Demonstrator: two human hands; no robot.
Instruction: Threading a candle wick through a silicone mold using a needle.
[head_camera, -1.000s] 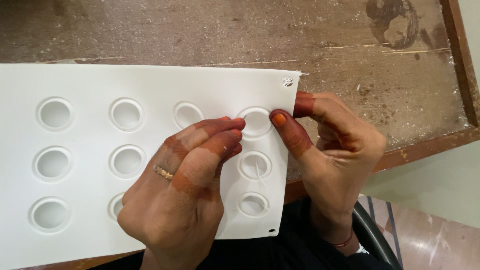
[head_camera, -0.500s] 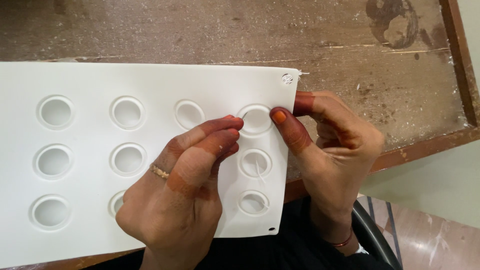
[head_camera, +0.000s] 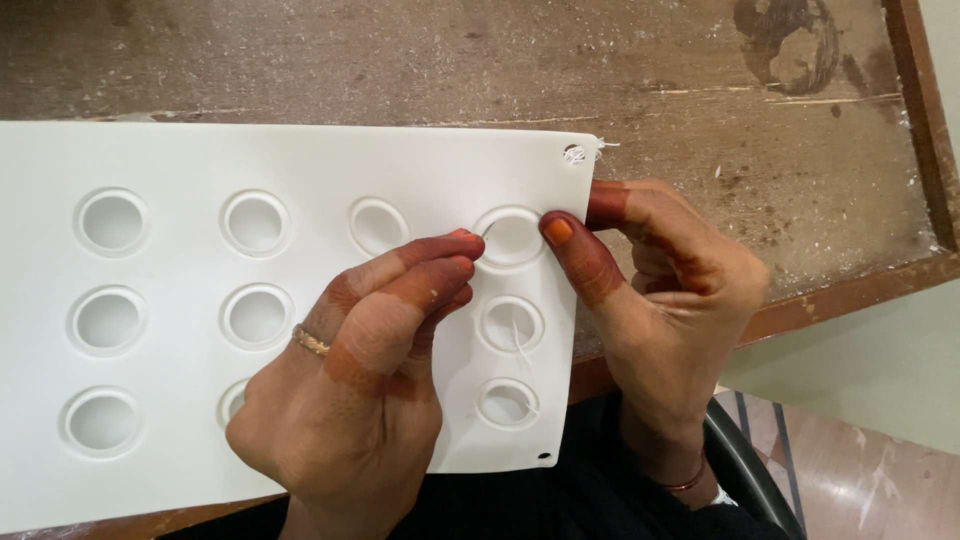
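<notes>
We are looking down at a white mould sheet (head_camera: 300, 160) lying across the worn wooden table (head_camera: 700, 90), its round cavities in rows. Our left hand (head_camera: 350, 390) is resting on the sheet, fingertips pressed together at the left rim of the top-right cavity (head_camera: 511, 238), perhaps nipping a thin burr, though we cannot tell. Our right hand (head_camera: 660, 300) is pinching the sheet's right edge, thumb on top beside that same cavity. The two cavities below it are showing wispy strands, seemingly untrimmed; those left of it look clean.
</notes>
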